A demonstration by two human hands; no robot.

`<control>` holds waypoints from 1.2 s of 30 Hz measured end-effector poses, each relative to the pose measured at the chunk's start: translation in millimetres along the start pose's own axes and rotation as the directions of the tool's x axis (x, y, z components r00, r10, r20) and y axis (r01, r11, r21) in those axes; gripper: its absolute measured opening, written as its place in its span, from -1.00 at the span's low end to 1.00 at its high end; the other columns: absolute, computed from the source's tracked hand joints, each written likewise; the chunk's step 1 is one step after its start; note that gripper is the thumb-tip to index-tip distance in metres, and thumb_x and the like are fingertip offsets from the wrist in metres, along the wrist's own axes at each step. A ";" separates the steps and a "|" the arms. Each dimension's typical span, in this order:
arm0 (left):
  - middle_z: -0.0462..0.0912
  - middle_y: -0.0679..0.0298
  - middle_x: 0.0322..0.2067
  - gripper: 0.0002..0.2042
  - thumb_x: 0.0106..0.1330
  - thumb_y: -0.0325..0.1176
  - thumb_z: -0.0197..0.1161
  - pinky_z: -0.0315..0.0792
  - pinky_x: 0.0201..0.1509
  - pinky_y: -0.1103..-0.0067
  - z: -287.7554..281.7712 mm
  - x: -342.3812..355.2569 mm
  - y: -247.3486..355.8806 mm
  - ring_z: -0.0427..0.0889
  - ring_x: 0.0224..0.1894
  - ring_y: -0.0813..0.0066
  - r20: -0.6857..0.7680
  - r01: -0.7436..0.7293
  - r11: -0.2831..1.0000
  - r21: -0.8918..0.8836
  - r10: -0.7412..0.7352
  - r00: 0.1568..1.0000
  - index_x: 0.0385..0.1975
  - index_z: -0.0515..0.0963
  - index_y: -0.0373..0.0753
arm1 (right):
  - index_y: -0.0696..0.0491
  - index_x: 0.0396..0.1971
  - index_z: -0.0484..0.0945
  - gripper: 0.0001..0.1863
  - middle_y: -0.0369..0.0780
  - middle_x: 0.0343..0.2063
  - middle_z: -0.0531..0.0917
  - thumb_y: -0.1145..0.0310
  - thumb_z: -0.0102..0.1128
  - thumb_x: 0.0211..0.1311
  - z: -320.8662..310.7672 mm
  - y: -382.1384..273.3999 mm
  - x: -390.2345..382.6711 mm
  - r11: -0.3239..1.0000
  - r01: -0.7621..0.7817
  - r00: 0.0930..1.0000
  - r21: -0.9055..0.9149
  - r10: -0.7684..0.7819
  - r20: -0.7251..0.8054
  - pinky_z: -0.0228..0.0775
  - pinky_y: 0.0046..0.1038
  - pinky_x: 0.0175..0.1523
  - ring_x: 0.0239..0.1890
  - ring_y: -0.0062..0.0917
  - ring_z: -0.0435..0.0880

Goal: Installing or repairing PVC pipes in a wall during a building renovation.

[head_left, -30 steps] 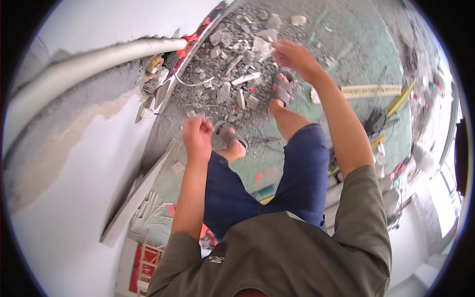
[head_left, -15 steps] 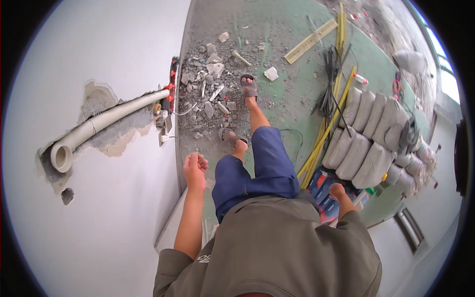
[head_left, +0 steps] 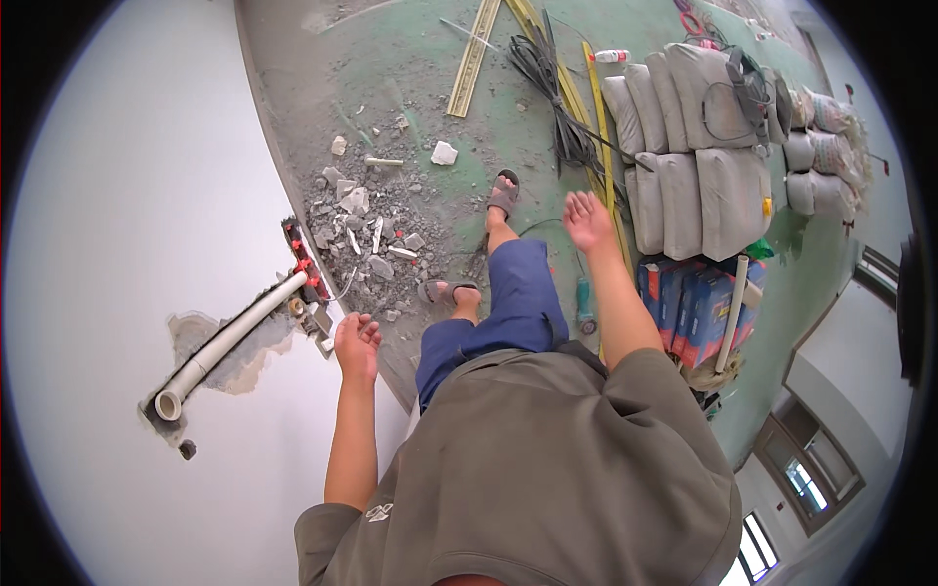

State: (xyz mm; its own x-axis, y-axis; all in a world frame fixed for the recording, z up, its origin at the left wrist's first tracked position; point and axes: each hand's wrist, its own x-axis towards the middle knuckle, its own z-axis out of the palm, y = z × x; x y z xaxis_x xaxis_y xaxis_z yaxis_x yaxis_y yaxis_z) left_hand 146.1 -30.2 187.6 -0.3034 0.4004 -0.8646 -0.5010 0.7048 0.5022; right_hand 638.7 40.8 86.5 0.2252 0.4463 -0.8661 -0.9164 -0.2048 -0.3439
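Note:
My left hand (head_left: 358, 349) hangs beside the white wall, its fingers loosely bent and apart with nothing in them. Nearest to it is the lower end of a recess in the wall, where a pale plastic pipe (head_left: 234, 332) lies in a chiselled channel. Red fittings (head_left: 305, 266) show at the pipe's far end, next to wall boxes with a loose wire. My right hand (head_left: 588, 224) is held out over the floor, fingers stretched and empty. Beyond it lie yellow strips (head_left: 604, 127) and a bundle of black cable (head_left: 557, 93).
Broken rubble (head_left: 376, 230) covers the floor by the wall, in front of my sandalled feet. To the right are stacked grey sacks (head_left: 684, 195) and blue-red boxes (head_left: 694, 308). A teal power tool (head_left: 585, 305) lies between my leg and the boxes. A yellowish profile (head_left: 475, 59) lies farther off.
My view has turned to the right, and the sacks and boxes show more fully. My right hand has swung forward from beside the boxes. The left hand stays near the wall, its fingers looser.

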 end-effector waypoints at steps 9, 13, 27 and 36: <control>0.60 0.32 -0.31 -0.78 0.44 -0.16 0.12 0.46 -0.34 0.63 166.1 5.8 9.6 0.57 -0.33 0.59 0.216 -0.043 0.956 0.291 -0.022 0.976 -0.26 0.51 -0.20 | 0.08 -0.12 0.57 -0.72 -0.17 -0.31 0.68 0.22 0.18 0.28 122.4 -4.5 53.4 0.218 0.419 0.907 -0.882 -0.042 0.420 0.50 -0.35 -0.12 -0.25 -0.33 0.66; 0.58 0.31 -0.28 -0.75 0.43 -0.15 0.13 0.47 -0.32 0.60 205.5 40.5 3.6 0.57 -0.31 0.59 0.219 -0.084 0.906 0.414 -0.009 0.976 -0.13 0.51 -0.20 | 0.07 -0.17 0.61 -0.75 -0.09 -0.26 0.70 0.30 0.17 0.18 44.5 -39.2 61.8 -0.330 0.476 0.873 -0.815 0.070 0.482 0.49 -0.30 -0.06 -0.19 -0.22 0.67; 0.64 0.33 -0.46 -0.79 0.32 -0.28 0.15 0.41 -0.45 0.64 216.9 293.4 18.6 0.53 -0.49 0.64 0.345 -0.341 0.320 0.884 0.047 0.937 -0.21 0.59 -0.27 | 0.07 -0.16 0.58 -0.78 -0.35 -0.51 0.58 0.34 0.09 0.26 -173.1 -57.9 -10.4 0.355 -0.364 0.919 -0.861 -0.012 -0.394 0.34 -0.63 -0.49 -0.56 -0.68 0.50; 0.57 -0.05 0.05 -0.55 0.22 -0.20 0.24 0.37 0.22 0.31 234.4 570.8 -38.3 0.55 0.10 0.04 0.579 -0.561 -0.297 0.773 -0.030 0.815 0.09 0.50 -0.23 | 0.06 -0.32 0.58 -0.88 -0.35 -0.49 0.59 0.38 0.08 0.29 -240.5 87.3 -100.6 0.323 -0.762 0.647 -0.561 0.381 -0.660 0.37 -0.58 -0.43 -0.49 -0.69 0.55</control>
State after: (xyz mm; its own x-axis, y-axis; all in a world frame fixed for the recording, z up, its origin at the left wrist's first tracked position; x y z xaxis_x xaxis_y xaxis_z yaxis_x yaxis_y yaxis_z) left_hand 182.1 308.6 -328.3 0.2375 0.6443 -0.7270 0.9454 0.0185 0.3252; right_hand 615.7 -231.5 56.4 0.0156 -0.3644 -0.9311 -0.2819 -0.8951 0.3455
